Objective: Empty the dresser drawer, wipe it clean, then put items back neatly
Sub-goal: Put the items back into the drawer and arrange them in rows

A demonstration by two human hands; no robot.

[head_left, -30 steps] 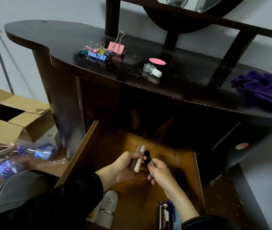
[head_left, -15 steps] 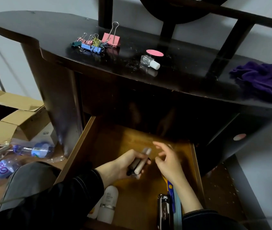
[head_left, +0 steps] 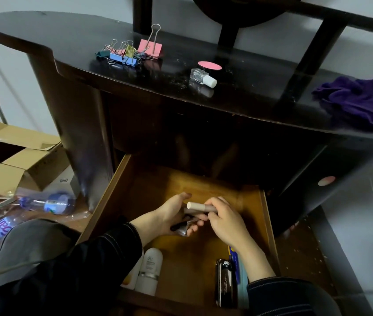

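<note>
Head view. The dresser drawer is found pulled out, with both hands inside it over its rear half.

The left hand is turned palm up, its fingers curled around a bundle of slim dark sticks; their number cannot be told.

The right hand is seen with fingers bent around the right end of a beige tube, which is held level. The tube's cream-capped end points left and lies above the left hand's fingers; contact there cannot be confirmed.

At the drawer's front left, a white roll-on bottle is noted lying flat, with an orange-tinted container just beside it, partly hidden by the left sleeve. At the front right, a glossy black case lies lengthwise, with a blue item just beside it, partly under the right forearm.

On the dark dresser top are recorded a cluster of coloured binder clips, a clear nail polish bottle on its side, a pink disc just behind it, and a crumpled purple cloth well apart at the right end.

On the floor to the left, an open cardboard box and a plastic bottle are observed.
</note>
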